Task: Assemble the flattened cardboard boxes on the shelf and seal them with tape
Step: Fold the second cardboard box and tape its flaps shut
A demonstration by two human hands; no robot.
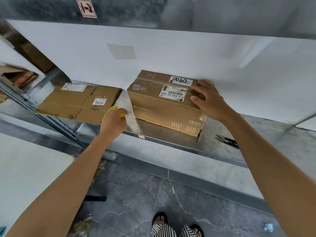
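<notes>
**Head view: assembled box on the metal shelf**

The brown cardboard box, taped and labelled, stands on the grey metal shelf. The right hand lies spread open on its right top corner. The left hand grips a blurred yellow object beside flattened brown cardboard boxes. Black snips lie to the right.

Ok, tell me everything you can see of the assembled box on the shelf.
The box is brown corrugated cardboard, set up and closed, standing on the metal shelf to the right of the flat boxes. Clear tape runs along its top seam and down over its right end. Its top bears white labels: one handwritten, one with barcodes and "516 K20-00 030". The front face shows pale print reading "KEMAI". The right hand presses on its top right corner; the left hand, holding something yellow, is near its left side without touching it.
</notes>
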